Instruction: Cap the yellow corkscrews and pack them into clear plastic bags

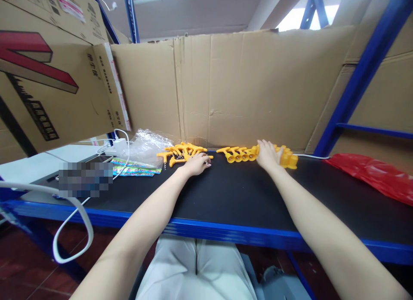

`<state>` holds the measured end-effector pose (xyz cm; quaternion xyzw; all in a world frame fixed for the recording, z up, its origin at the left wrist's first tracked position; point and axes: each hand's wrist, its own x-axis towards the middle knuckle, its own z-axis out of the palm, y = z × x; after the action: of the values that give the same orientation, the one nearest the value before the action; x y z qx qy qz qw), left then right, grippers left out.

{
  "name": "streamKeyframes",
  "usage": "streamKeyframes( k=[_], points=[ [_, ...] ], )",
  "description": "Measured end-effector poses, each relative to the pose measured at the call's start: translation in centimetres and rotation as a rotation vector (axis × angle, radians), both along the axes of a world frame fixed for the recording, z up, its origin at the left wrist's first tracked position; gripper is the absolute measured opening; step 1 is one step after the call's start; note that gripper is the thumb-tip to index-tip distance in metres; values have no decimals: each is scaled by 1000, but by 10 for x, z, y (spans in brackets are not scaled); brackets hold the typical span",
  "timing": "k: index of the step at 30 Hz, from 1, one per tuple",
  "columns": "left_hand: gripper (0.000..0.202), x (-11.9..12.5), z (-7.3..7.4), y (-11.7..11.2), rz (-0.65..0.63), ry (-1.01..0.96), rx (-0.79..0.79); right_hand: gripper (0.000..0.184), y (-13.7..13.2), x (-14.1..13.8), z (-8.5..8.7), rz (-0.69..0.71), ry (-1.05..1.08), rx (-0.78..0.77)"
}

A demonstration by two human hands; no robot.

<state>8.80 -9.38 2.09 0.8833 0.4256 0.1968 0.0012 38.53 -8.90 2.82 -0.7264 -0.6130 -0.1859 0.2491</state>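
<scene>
Both my arms reach forward over a black table top [232,192]. My left hand [197,163] is curled, fingers closed, at the near edge of a loose heap of yellow T-shaped plastic parts [182,152]; whether it grips one is hidden. My right hand [268,154] lies palm down, fingers spread, on a row of yellow plastic parts [240,153] that are lined up side by side along the back of the table. More yellow parts [288,158] show just right of that hand.
A cardboard wall [245,89] stands behind the table. A clear plastic bag [145,147], colourful printed cards [134,168], a white charger with cable [119,144] and a blurred device lie at left. A red plastic bag [371,175] lies at right. Blue shelf posts [361,76] frame the bench.
</scene>
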Motion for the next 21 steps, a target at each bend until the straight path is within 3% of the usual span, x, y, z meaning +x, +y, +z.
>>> streamKeyframes(
  k=[3,7,14,17,21],
  points=[
    [26,4,2,-5,-26,-38,12,60,1,15,-7,-38,-20,-145],
    [34,9,3,-7,-32,-47,14,45,5,16,-8,-34,-64,-269],
    [44,17,13,-13,75,-204,148,24,0,6,21,-88,-101,-329],
    [46,20,17,-17,94,-271,166,18,-7,-1,32,16,-44,-433],
    [46,22,14,-17,50,-258,104,13,-17,-22,35,307,33,-553]
  ],
)
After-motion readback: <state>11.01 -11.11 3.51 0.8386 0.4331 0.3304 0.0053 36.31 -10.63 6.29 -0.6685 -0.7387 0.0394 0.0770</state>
